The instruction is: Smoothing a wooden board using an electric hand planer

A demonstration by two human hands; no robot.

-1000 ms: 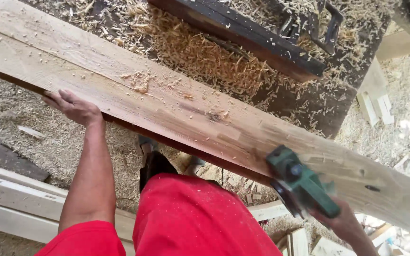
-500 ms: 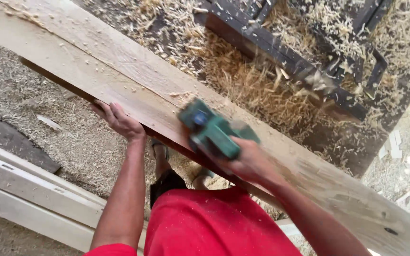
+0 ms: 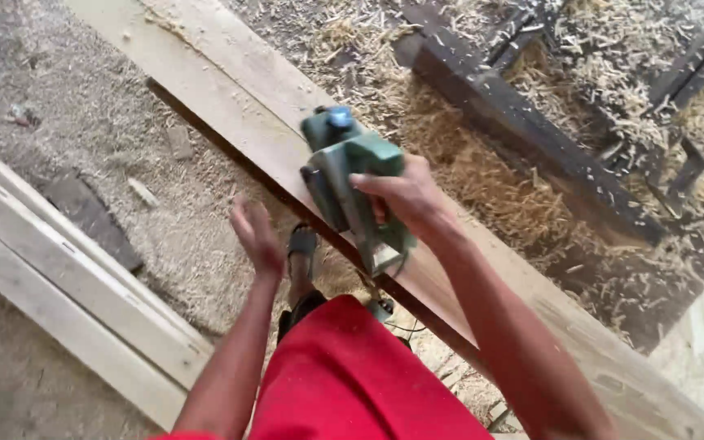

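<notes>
A long pale wooden plank (image 3: 230, 98) runs diagonally from the upper left to the lower right. My right hand (image 3: 405, 200) grips the handle of a green electric hand planer (image 3: 352, 183), which is tilted up over the plank's near edge. My left hand (image 3: 256, 236) hangs free just below the plank's edge, fingers apart, holding nothing. My red clothing (image 3: 352, 379) fills the bottom centre, and a sandalled foot (image 3: 301, 244) shows on the ground under the plank.
Thick wood shavings (image 3: 482, 171) cover the ground beyond the plank around a dark machine frame (image 3: 547, 138). Several pale boards (image 3: 67, 277) lie stacked on the sawdust-covered floor at the left. A dark flat slab (image 3: 91, 216) lies beside them.
My right hand has carried the planer leftward along the plank and lifted it. My left hand has let go of the plank's edge and dropped below it.
</notes>
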